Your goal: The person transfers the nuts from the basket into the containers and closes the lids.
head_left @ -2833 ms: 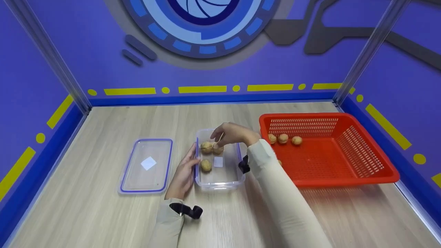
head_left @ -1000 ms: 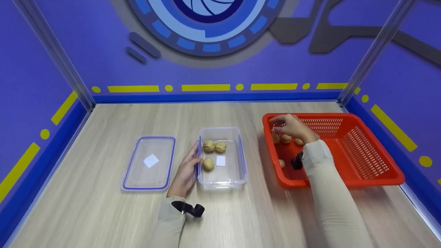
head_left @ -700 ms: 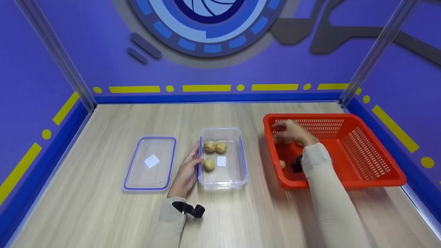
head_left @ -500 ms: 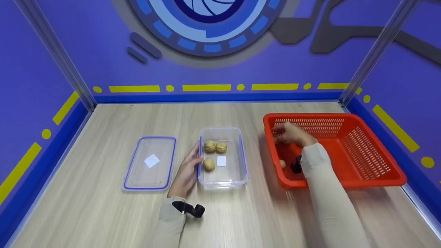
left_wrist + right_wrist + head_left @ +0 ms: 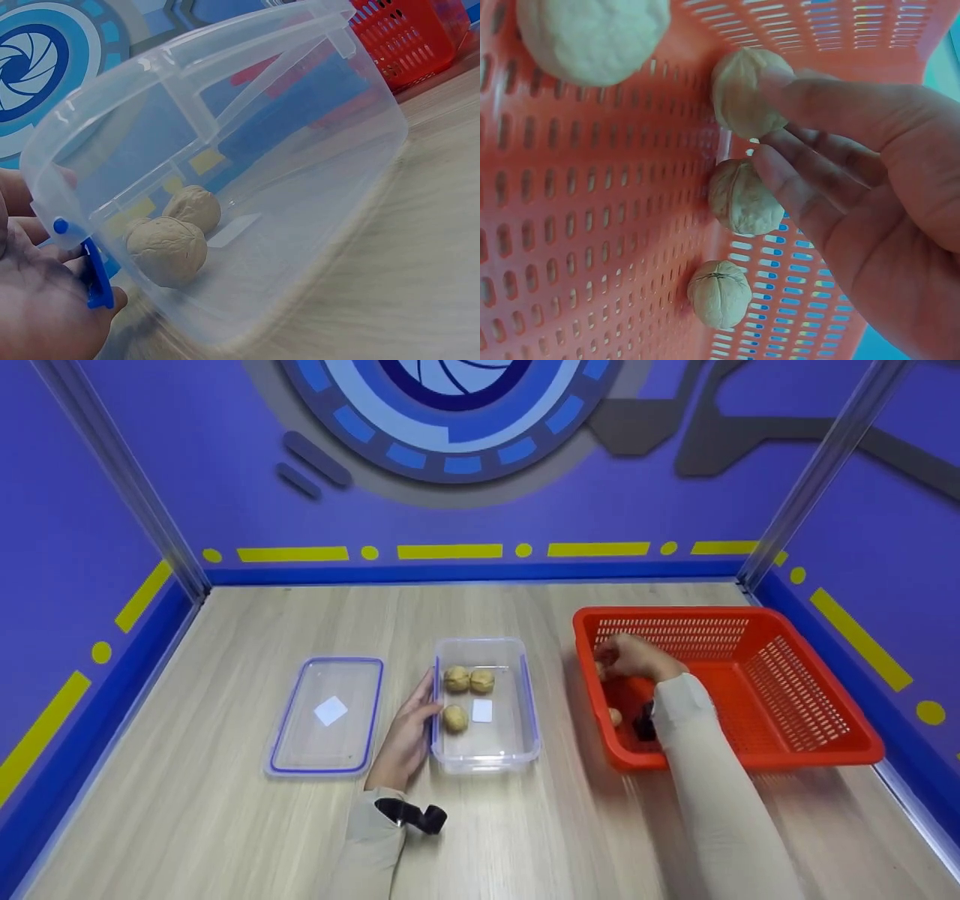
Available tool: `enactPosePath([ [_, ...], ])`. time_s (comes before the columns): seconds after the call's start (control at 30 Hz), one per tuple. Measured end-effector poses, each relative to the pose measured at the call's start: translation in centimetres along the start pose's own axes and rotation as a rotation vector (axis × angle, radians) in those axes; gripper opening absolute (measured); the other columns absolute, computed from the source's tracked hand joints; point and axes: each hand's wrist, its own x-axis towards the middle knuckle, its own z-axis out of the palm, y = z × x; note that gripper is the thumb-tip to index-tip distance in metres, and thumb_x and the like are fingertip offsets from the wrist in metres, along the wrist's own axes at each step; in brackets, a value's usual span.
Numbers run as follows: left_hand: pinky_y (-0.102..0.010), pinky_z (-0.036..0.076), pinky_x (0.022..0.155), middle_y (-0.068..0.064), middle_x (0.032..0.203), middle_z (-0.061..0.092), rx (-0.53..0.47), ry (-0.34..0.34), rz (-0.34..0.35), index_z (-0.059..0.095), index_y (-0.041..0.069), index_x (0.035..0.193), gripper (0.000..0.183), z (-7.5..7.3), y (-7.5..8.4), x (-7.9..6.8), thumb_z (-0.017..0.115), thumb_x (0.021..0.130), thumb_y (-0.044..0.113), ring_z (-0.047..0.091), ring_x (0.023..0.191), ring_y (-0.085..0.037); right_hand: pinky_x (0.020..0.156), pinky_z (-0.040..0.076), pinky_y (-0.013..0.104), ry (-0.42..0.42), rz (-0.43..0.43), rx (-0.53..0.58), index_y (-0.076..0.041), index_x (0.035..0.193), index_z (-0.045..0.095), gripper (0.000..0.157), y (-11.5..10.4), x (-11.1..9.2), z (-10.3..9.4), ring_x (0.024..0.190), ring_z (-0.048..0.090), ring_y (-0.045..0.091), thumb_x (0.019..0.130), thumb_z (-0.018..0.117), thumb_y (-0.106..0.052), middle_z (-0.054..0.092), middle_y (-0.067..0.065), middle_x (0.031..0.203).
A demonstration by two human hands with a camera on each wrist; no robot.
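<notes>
My left hand (image 5: 402, 739) holds the left side of a clear plastic box (image 5: 517, 739), thumb at the rim and fingers along the outer wall beside a blue latch (image 5: 97, 277). Inside the box lie three walnuts; two touch at the back, and one walnut (image 5: 454, 718) sits nearer the front. My right hand (image 5: 636, 656) reaches into the red basket (image 5: 750, 757) at its left end. There, in the right wrist view, thumb and fingers pinch a walnut (image 5: 742, 97). Another walnut (image 5: 746, 199) lies right below the fingertips, with a further walnut (image 5: 720, 292) beyond it.
A clear lid (image 5: 300, 742) with a blue seal lies flat on the wooden table (image 5: 247, 840), left of the box. One more walnut (image 5: 615, 717) rests against the basket's left wall. Blue panels (image 5: 465, 521) enclose the table at the back and sides.
My right hand moved from the box to the basket, leaving a walnut in the box, then went lower among the basket's walnuts and took hold of one. My left hand stays on the box.
</notes>
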Motion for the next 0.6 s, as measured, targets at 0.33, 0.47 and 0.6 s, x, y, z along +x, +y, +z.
enactPosePath([
  [0.33, -0.039, -0.002, 0.124, -0.011, 0.162, 0.002, -0.008, -0.007, 0.010, 0.015, 0.006, 0.153, 0.066, 0.11, -0.04, -0.01, 0.039, 0.093, -0.005, -0.002, 0.150, -0.027, 0.086, 0.056, 0.042, -0.043, -0.005, -0.019, -0.003, 0.106, 0.070, 0.021, 0.32, -0.28, -0.16, 0.085, 0.061, 0.022, 0.085, 0.068, -0.004, 0.069, 0.011, 0.095],
  [0.47, -0.039, -0.001, 0.124, -0.010, 0.163, 0.002, -0.009, -0.005, 0.008, 0.015, 0.006, 0.153, 0.065, 0.15, 0.00, 0.03, 0.039, 0.093, -0.005, -0.002, 0.150, -0.026, 0.089, 0.055, 0.044, -0.062, 0.020, -0.007, -0.005, 0.107, 0.070, 0.022, 0.35, -0.52, -0.37, 0.089, 0.060, 0.023, 0.085, 0.070, -0.008, 0.069, 0.010, 0.097],
  [0.6, -0.038, -0.001, 0.123, -0.010, 0.162, 0.002, -0.004, -0.001, 0.005, 0.017, 0.006, 0.153, 0.066, 0.19, 0.09, 0.00, 0.041, 0.093, -0.005, -0.002, 0.150, -0.027, 0.092, 0.054, 0.045, -0.066, 0.081, 0.026, -0.010, 0.113, 0.070, 0.027, 0.18, -0.92, -0.69, 0.094, 0.060, 0.025, 0.086, 0.071, -0.013, 0.068, 0.009, 0.102],
])
